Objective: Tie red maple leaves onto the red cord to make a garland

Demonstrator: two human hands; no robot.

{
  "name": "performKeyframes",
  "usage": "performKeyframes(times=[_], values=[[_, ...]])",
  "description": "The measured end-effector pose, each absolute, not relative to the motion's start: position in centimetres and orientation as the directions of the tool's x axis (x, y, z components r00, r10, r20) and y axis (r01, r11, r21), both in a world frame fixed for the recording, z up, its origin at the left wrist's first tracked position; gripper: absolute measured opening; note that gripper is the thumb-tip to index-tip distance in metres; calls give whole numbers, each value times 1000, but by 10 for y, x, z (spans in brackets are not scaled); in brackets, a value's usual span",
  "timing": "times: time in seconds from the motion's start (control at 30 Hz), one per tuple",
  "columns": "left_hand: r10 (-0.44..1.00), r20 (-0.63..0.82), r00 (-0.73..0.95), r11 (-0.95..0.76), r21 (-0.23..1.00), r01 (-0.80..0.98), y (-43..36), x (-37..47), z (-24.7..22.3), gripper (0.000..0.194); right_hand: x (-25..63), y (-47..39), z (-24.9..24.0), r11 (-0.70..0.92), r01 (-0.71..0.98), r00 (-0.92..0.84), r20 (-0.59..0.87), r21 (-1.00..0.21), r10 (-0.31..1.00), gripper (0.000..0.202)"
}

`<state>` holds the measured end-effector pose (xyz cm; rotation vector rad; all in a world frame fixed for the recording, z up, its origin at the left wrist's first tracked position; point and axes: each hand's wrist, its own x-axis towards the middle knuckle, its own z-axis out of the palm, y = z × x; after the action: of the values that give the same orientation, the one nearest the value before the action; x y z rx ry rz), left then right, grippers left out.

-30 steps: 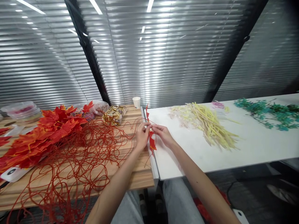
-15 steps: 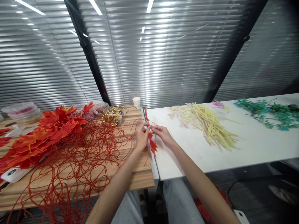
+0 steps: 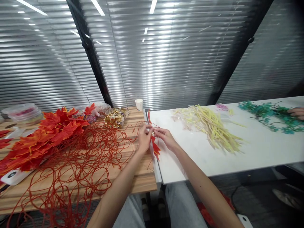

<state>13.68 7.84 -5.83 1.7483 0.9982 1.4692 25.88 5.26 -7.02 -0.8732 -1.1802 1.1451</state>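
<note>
Over the seam between the two tables, my left hand (image 3: 143, 138) is closed, pinching a red artificial maple leaf (image 3: 155, 148) near its stem. The leaf hangs below the fingertips. My right hand (image 3: 166, 138) meets it from the right, thumb and fingers pinched on a thin red cord (image 3: 157, 127). The exact contact between the fingertips is too small to make out. Another bit of red leaf (image 3: 149, 116) shows just beyond the hands. From the left hand the cord runs to a large loose tangle of red cord (image 3: 95, 148) on the wooden table.
A pile of red-orange maple leaves (image 3: 57, 133) lies left, near gold foil packets (image 3: 115, 117) and a paper cup (image 3: 139, 104). On the white table are yellow strands (image 3: 213, 129) and green foliage (image 3: 266, 114), with another person's hand (image 3: 297, 112) at it.
Another person's hand has come into view at the right edge, by the green foliage. My own two hands stay pinched together in nearly the same place.
</note>
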Motion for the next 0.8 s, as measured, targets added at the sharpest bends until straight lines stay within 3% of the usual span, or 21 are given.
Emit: performKeyframes(times=[0.8], values=[[893,440,93,-446,893,59,79,136,-59,16,259,53,-70,236,-216,-18,245,-948,969,23]])
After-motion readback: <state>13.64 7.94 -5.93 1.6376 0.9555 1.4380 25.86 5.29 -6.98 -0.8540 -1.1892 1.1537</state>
